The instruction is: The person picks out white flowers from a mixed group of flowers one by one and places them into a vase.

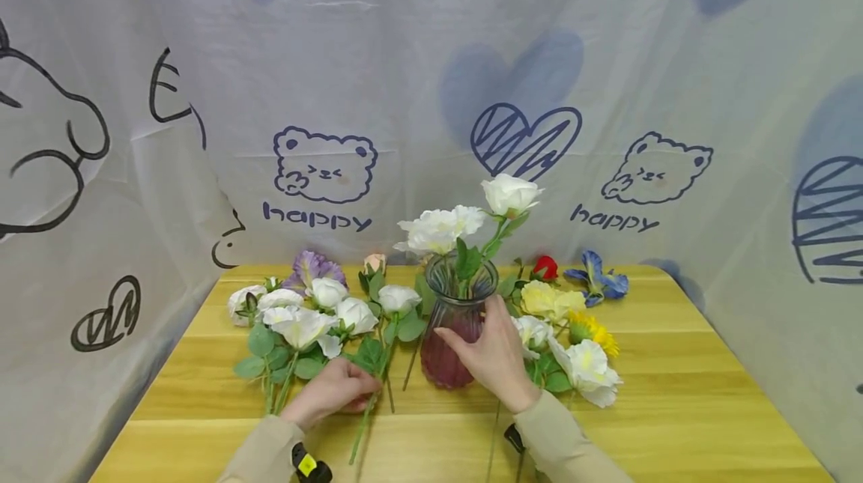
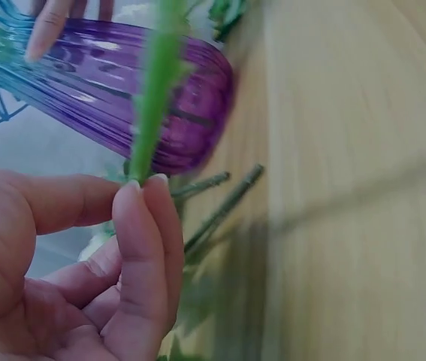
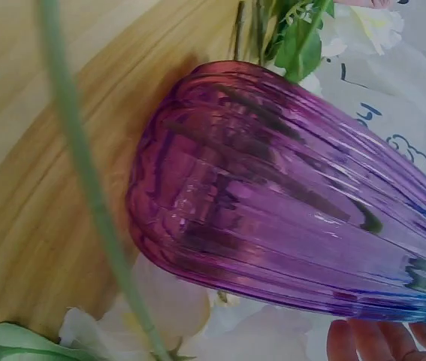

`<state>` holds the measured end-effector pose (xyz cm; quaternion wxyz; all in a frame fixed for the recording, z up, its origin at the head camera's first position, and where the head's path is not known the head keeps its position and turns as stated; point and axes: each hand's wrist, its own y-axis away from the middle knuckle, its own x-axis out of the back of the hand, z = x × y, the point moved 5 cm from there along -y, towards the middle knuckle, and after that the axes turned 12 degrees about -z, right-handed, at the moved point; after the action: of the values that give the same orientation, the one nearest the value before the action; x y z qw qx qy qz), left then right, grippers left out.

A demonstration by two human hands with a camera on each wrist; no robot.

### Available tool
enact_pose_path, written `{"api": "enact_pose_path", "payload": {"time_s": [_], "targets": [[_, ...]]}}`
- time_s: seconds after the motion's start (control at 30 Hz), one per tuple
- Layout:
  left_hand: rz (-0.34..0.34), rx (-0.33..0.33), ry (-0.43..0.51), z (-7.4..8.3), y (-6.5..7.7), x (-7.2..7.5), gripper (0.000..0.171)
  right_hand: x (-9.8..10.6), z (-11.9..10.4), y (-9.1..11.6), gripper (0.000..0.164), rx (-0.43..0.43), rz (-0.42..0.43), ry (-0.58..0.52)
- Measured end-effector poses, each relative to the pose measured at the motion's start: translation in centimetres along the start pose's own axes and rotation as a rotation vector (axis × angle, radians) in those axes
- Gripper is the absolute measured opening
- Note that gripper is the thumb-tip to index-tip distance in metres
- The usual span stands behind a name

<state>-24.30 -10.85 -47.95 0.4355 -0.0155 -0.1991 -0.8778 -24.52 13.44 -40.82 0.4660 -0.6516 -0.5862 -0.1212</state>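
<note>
My left hand pinches the green stem of a white rose between thumb and fingertips, low over the table. The rose's head points away toward the backdrop. With my right hand I grip the ribbed glass vase, thumb and fingers around its upper part. Its glass runs from purple at the base to blue at the neck. Two white flowers stand in it, a ruffled one leaning left and a rose higher at right. Their stems show dark through the glass.
Several white flowers and a purple one lie at left on the wooden table. To the right are a yellow flower, an orange-yellow daisy, a red rose and a blue flower. A printed cloth hangs behind.
</note>
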Motion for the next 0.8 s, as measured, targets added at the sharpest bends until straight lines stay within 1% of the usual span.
{"api": "enact_pose_path", "payload": {"time_s": [0.1,0.17,0.3,0.4,0.53,0.6,0.67,0.8], "targets": [[0.001,-0.008,0.023,0.5,0.1,0.1,0.027,-0.2,-0.2,-0.1,0.083,0.004,0.029,0.009],[0.026,-0.021,0.029,0.7,0.1,0.3,0.029,-0.5,-0.4,-0.2,0.086,0.008,0.051,0.015],[0.108,-0.053,0.039,1.4,0.2,0.5,0.028,-0.8,-0.7,-0.1,0.087,-0.004,0.069,0.027],[0.177,-0.079,0.039,2.2,0.3,0.9,0.027,-0.9,-0.7,0.0,0.088,-0.009,0.049,0.019],[0.265,-0.147,0.029,3.7,0.6,1.6,0.023,-1.0,-0.7,0.2,0.091,0.0,0.007,-0.022],[0.3,-0.19,0.023,4.5,0.8,1.9,0.024,-0.9,-0.7,0.1,0.092,0.005,-0.006,-0.054],[0.326,-0.22,0.01,5.5,1.1,2.2,0.025,-0.9,-0.7,0.0,0.091,0.011,-0.014,-0.094],[0.368,-0.275,-0.032,7.4,1.5,2.9,0.027,-0.7,-0.6,-0.3,0.077,0.019,-0.015,-0.172]]}}
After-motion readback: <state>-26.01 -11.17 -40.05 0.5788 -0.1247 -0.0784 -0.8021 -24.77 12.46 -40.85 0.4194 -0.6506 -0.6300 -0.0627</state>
